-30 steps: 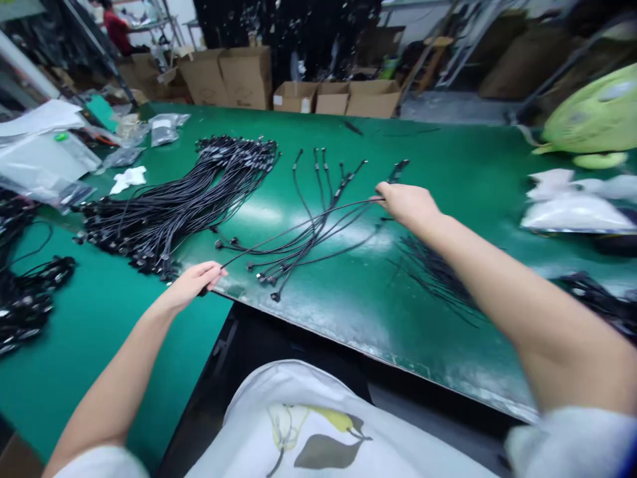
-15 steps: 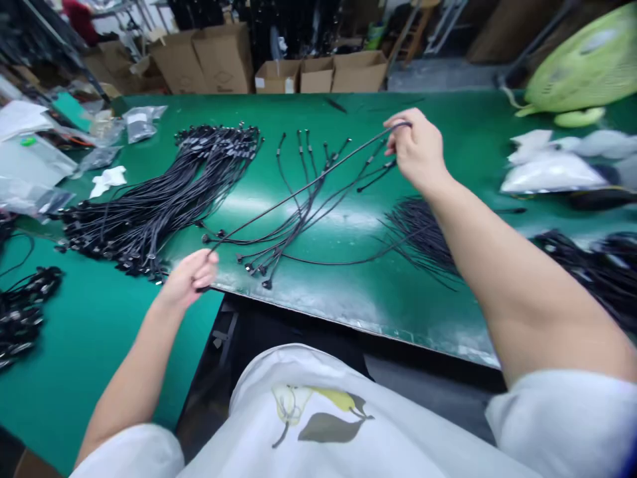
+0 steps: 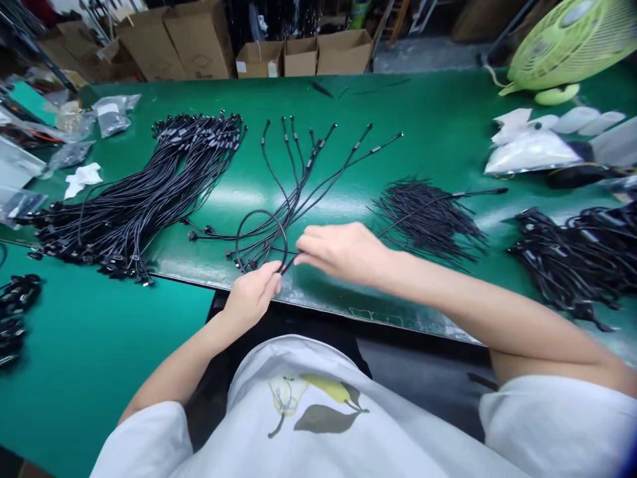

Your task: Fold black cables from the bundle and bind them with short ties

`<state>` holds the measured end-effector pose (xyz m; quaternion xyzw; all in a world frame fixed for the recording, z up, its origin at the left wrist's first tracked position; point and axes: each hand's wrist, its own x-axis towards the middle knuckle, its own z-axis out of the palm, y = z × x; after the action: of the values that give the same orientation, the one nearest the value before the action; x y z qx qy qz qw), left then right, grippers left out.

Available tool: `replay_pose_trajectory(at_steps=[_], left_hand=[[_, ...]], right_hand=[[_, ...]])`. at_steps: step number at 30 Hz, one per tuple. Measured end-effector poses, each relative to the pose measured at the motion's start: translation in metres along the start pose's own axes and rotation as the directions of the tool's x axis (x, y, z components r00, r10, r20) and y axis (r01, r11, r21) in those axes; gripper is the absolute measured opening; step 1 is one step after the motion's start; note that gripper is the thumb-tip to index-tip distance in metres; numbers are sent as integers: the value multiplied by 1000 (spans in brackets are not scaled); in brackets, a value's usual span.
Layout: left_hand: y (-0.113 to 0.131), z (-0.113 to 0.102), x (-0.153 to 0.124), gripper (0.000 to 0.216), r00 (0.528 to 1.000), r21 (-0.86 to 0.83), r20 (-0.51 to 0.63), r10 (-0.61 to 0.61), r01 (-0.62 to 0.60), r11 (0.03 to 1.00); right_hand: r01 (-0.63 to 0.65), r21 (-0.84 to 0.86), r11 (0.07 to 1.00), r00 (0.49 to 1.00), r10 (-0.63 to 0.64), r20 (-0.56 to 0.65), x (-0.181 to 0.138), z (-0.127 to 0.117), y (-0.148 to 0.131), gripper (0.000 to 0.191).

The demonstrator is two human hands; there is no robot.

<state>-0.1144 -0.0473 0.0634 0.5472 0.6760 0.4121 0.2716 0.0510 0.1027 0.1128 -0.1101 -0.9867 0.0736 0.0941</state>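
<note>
A black cable (image 3: 284, 234) is bent into a round loop near the front edge of the green table. My left hand (image 3: 253, 292) pinches the loop at its base. Close on its right, my right hand (image 3: 341, 249) is closed with its fingertips on the cable's end. Behind the loop, several loose black cables (image 3: 298, 189) lie crossed, with small connectors at their ends. Right of my right hand lies a pile of thin black strips (image 3: 428, 219), with one longer cable across it.
A large bundle of black cables (image 3: 149, 192) lies on the left, another bundle (image 3: 562, 259) on the right. A green fan (image 3: 572, 46), white rolls (image 3: 577, 121) and a white bag (image 3: 532, 154) sit at the back right. Cardboard boxes (image 3: 343, 53) stand beyond the table (image 3: 423, 106).
The cable was stretched straight between my widely spaced hands. Now my hands have come together near the front edge, the right one moving down and left, and the cable forms a loop.
</note>
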Motion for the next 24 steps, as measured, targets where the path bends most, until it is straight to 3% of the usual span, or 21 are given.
replay_pose_trajectory(at_steps=[3,5,7,9,10,12,15,19,22,24], left_hand=[[0,-3,2,32,954,-196,273,-128,185,963],[-3,-22,0,30,910,-432,395,-131,309,847],[-6,-44,-3,26,935,-711,334,-117,332,620],[-5,-64,-4,25,977,-909,125,-171,182,376],[-3,-70,-3,25,977,-949,32,-209,95,299],[0,-74,1,30,968,-966,-38,-250,28,256],[-1,-59,15,36,964,-918,19,-265,122,378],[-7,-21,20,36,982,-731,-29,-189,108,673],[-4,1,8,31,994,-475,94,-50,89,875],[0,9,-2,32,980,-415,200,-18,101,904]], right_hand=[[-83,-113,990,995,75,-67,-5,-4,40,43],[-109,-131,985,991,97,-95,-16,2,72,44],[-118,-69,991,982,106,-157,-31,12,92,42],[-109,6,994,965,107,-239,-45,24,96,38],[-89,13,996,960,90,-266,-51,30,90,35],[-7,-44,999,963,-5,-270,-58,39,67,31],[201,-92,975,955,-216,-201,-61,42,18,28],[358,92,929,930,-345,-130,-52,35,-26,36],[260,303,917,963,-225,-145,-35,30,-25,35],[133,503,854,984,-55,-167,-23,32,-15,34]])
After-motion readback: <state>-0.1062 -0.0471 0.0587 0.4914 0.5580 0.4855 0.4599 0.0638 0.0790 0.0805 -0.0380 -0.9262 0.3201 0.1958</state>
